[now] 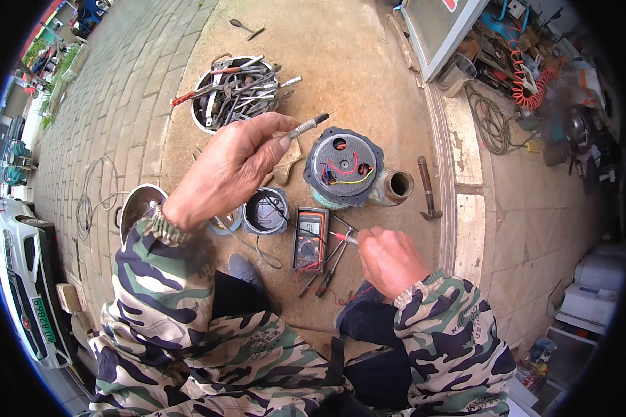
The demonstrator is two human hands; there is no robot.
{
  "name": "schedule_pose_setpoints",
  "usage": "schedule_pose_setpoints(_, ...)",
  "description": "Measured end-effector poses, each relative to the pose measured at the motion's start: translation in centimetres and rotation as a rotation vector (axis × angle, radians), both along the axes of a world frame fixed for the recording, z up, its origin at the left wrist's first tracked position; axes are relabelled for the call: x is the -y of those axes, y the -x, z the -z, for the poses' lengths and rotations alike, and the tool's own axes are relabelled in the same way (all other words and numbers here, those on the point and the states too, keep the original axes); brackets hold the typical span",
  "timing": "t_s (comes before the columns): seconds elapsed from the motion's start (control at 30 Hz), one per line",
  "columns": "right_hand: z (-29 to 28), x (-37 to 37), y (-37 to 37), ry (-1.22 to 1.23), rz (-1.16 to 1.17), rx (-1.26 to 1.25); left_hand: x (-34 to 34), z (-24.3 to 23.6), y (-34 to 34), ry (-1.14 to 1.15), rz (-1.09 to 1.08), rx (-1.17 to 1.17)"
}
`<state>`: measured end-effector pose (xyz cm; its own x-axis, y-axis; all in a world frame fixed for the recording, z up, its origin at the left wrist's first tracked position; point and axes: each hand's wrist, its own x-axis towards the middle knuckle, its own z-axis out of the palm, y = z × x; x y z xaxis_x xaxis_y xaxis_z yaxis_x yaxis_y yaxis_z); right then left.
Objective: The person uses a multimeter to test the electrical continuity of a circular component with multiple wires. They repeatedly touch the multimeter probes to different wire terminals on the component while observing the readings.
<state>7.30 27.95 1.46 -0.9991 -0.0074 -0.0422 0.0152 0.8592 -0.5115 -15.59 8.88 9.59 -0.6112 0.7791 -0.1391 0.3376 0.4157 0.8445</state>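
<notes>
Right hand (pixel 391 258) holds probe (pixel 345 238) — floor (pixel 419 240) toward sill (pixel 450 208).

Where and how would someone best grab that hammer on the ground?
Probably around the middle of its handle, coming down from above: the hammer lies flat, slim handle pointing away, metal head at the near end. The right hand is closer, though it holds the red probe.

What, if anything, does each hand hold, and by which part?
Left hand: a ribbed grey probe with black front, pinched by its rear handle. Right hand: a red-and-white probe, gripped by its white rear.
</notes>
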Motion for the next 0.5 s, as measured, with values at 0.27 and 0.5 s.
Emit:
schedule_pose_setpoints(0.27,-5.4,-1.1,-0.5,-0.047,0.172,0.157,1.0,0.2,-2.2,-0.039,0.073,-0.031)
schedule_pose_setpoints(0.5,-9.6,-0.2,-2.7,0.055,0.28,0.11,0.0,1.0,-0.7,0.13,0.19,-0.011)
